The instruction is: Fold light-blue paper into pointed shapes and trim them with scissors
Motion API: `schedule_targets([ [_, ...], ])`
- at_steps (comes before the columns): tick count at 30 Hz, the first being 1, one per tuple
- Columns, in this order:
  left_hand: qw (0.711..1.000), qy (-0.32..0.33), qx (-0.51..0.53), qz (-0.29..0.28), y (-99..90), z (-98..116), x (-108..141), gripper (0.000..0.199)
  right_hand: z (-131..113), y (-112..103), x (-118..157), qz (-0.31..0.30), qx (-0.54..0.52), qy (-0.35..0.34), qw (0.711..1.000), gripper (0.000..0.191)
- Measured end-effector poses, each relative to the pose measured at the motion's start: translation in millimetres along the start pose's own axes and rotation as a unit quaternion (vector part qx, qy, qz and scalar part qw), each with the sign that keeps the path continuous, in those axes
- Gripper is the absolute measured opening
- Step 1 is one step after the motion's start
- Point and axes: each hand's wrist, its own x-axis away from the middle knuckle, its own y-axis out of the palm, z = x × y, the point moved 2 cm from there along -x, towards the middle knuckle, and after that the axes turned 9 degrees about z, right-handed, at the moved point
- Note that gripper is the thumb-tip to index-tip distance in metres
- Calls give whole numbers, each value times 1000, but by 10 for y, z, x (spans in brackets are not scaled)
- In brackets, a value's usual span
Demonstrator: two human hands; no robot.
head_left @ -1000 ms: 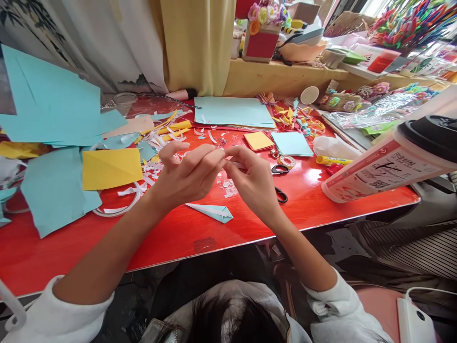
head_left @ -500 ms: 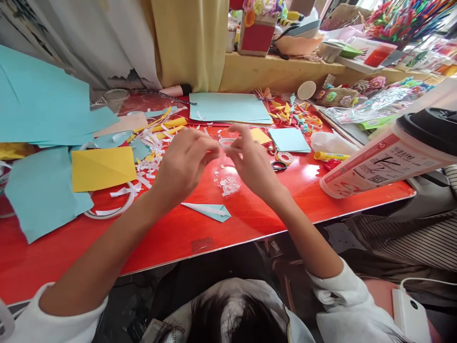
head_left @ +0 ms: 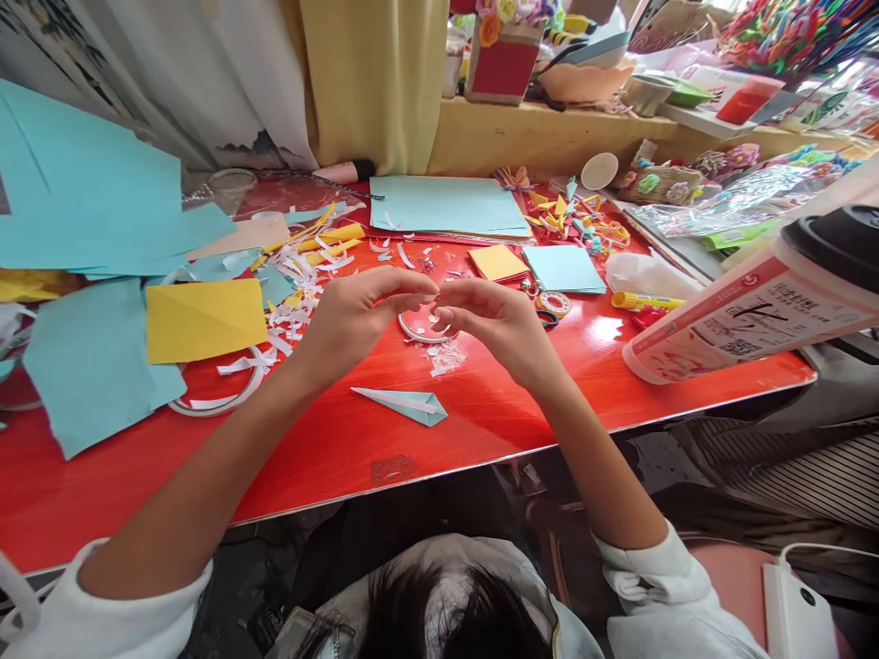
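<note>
My left hand (head_left: 358, 309) is closed in a pinch, its thumb and index finger nearly meeting the fingertips of my right hand (head_left: 495, 322). My right hand is bent inward with thumb and index finger brought close. Whatever lies between the fingertips is too small to name. Just under them shows the pale ring of a tape roll (head_left: 427, 339); whether it hangs from the fingers or rests on the table I cannot tell. White scraps (head_left: 448, 357) lie beside it. Nearer to me lies a folded blue paper piece (head_left: 412, 405) with a white strip along it.
Blue sheets (head_left: 89, 183) and a yellow sheet (head_left: 206, 322) are on the left, with paper strips around. A blue stack (head_left: 446, 206) lies at the back. To the right are yellow squares (head_left: 498, 263), blue squares (head_left: 564, 268) and a tilted drink cup (head_left: 728, 307) on the red table (head_left: 309, 458).
Both hands have come closer together, so the fingertips nearly touch, and have moved slightly towards me. The tape ring, earlier up at the right fingers, now shows lower, beneath the hands.
</note>
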Motion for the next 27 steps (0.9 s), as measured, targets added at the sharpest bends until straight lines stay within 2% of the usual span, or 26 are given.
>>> schedule_targets([
  [3, 999, -13, 28, -9, 6, -31, 4, 17, 8, 17, 24, 26, -4, -2, 1000, 31],
  [6, 998, 2, 52, -19, 1, -41, 14, 22, 16, 32, 25, 37, 1, -5, 999, 30],
  [9, 999, 15, 32, -25, -1, -42, 25, 27, 11, 41, 19, 49, 12, 3, 999, 30],
  [16, 999, -14, -30, -23, 26, -37, 34, 41, 20, 59, 29, 39, 23, 17, 999, 29],
  [27, 999, -17, -48, -8, 36, -4, 56, 36, 40, 102, 87, 48, 70, 7, 996, 28],
])
